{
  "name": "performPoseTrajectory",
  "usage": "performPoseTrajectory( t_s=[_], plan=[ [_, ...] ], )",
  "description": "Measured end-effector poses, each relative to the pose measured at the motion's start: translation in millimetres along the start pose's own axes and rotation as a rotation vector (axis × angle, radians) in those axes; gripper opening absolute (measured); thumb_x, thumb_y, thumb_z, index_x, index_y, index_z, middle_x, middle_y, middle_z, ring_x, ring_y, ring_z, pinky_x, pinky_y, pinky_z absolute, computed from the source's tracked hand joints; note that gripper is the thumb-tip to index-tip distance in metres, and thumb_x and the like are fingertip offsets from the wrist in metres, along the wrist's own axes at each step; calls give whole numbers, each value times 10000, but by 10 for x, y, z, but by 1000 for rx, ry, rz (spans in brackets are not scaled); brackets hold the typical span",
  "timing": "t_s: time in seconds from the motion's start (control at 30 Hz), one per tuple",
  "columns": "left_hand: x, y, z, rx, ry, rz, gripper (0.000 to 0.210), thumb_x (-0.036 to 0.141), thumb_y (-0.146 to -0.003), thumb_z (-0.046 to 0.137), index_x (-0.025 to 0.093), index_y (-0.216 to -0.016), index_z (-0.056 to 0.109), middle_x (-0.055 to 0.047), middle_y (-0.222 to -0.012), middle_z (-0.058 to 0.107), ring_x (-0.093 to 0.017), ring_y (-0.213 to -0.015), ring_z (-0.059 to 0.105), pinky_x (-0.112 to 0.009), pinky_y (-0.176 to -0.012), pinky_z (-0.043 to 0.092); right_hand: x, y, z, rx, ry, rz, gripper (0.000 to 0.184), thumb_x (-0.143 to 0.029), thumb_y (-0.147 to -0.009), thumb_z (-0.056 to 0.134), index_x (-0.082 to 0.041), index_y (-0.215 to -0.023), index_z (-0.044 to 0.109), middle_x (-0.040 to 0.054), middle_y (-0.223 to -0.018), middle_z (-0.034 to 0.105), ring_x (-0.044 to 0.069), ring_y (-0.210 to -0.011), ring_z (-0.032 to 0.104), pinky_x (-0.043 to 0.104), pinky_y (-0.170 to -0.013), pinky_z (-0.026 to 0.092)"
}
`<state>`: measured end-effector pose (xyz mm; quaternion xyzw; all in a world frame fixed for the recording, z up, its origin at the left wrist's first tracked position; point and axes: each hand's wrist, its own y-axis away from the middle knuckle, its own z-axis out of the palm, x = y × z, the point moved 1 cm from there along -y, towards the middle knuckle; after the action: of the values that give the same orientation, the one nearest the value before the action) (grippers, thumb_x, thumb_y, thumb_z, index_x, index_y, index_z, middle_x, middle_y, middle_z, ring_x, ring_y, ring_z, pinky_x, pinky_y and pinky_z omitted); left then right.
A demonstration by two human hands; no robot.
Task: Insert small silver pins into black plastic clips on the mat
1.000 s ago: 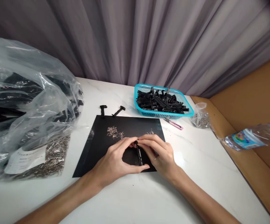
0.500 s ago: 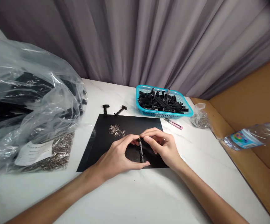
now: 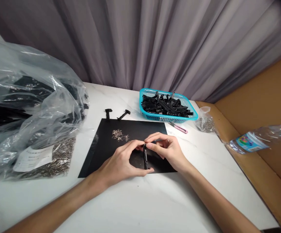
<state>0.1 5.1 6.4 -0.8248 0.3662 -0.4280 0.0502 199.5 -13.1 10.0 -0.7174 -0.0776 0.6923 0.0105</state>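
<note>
My left hand holds a narrow black plastic part upright, thumb at its lower end and fingers at its top. My right hand pinches at the top end of that part, its fingertips meeting those of the left. Whatever sits between the right fingertips is too small and covered to make out. Both hands are over the front of a black mat. Beyond them on the mat lies a loose pile of tiny shiny metal pieces.
Two black T-shaped parts lie behind the mat. A blue basket full of black parts stands at the back. Near it are a pink cutter and a small bag. Large plastic bags fill the left; a bottle lies right.
The whole view has shifted slightly, so things appear a little further left. Both hands keep nearly the same hold on the black part, with the right fingers slightly shifted at its top.
</note>
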Motion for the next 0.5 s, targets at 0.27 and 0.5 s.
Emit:
performPoseTrajectory(
  t_s=[0.27, 0.5],
  plan=[
    [-54, 15, 8, -150, -32, -87, 584, 425, -722, 855, 215, -1209, 610, -54, -1145, 711, -234, -988, 720, -356, -841, 620, 25, -18, 0, -18, 20, 38, 254, -407, -777, 850, -191, -864, 751, 15, -982, 666, 32, -490, 353, 234, -426, 253],
    [-72, 5, 27, -133, -15, -109, 602, 437, -695, 869, 216, -1203, 633, -54, -1154, 726, -250, -1021, 725, -388, -956, 608, 32, 3, 35, -11, 130, -7, 288, -461, -822, 811, -195, -884, 719, 11, -971, 640, 61, -536, 363, 257, -480, 286]
  ],
)
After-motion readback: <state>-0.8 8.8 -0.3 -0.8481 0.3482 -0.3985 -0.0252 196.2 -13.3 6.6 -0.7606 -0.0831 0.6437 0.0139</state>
